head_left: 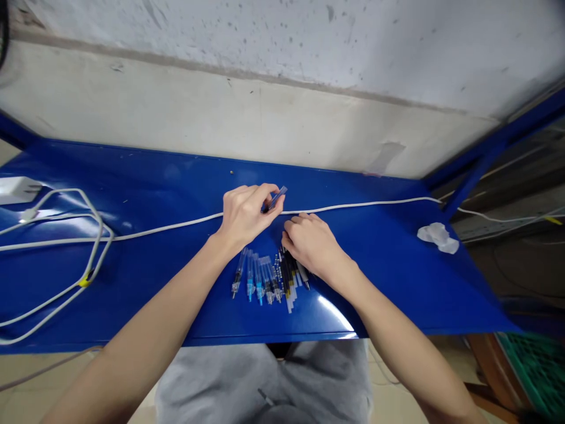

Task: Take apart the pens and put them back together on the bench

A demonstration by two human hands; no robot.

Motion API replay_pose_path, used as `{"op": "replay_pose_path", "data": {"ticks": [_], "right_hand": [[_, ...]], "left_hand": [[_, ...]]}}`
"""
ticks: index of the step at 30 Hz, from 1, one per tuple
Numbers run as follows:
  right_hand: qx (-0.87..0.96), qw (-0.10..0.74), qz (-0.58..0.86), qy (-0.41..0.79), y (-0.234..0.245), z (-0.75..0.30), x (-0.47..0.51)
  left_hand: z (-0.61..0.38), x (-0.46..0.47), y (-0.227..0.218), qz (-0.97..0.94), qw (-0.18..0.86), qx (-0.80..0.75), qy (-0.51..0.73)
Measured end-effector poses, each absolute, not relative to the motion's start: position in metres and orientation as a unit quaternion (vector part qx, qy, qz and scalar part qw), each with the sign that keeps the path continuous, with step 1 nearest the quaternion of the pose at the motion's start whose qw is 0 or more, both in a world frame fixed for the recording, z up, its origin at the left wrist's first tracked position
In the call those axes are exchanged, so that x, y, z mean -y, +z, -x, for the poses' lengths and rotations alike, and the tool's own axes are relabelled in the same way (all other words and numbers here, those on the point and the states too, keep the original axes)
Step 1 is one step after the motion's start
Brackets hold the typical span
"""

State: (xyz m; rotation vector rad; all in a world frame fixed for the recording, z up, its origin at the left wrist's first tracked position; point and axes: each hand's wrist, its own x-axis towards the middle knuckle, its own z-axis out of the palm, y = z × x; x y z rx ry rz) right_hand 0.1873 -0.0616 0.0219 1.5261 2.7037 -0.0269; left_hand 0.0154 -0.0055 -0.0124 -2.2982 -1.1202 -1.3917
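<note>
My left hand [248, 213] is raised over the shelf, thumb and fingers closed around a clear bluish pen barrel [278, 196] that points up and to the right. Lower and to the right, my right hand [312, 242] has its fingers curled down at the top of a bunch of pen refills [289, 277] with dark ink and pale ends. Whatever its fingertips grip is hidden. Left of the refills lies a row of clear pen barrels [259, 277], some with blue tips and some with dark ones. Small metallic pieces [276, 271] lie between the row and the refills.
Across the blue metal shelf [176, 288] runs a white cable [176, 227], passing behind my hands and looping at the left. A white plug adapter [17, 190] sits at the left end. Crumpled clear plastic [438, 237] lies at the right. A wall [265, 118] rises behind.
</note>
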Motion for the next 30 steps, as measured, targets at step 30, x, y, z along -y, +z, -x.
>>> {"op": "replay_pose_path", "data": {"ticks": [30], "right_hand": [[-0.851, -0.009, -0.525, 0.004, 0.0177, -0.1849, 0.0589]], "left_hand": [[-0.0168, 0.0063, -0.0139, 0.780, 0.092, 0.398, -0.475]]}}
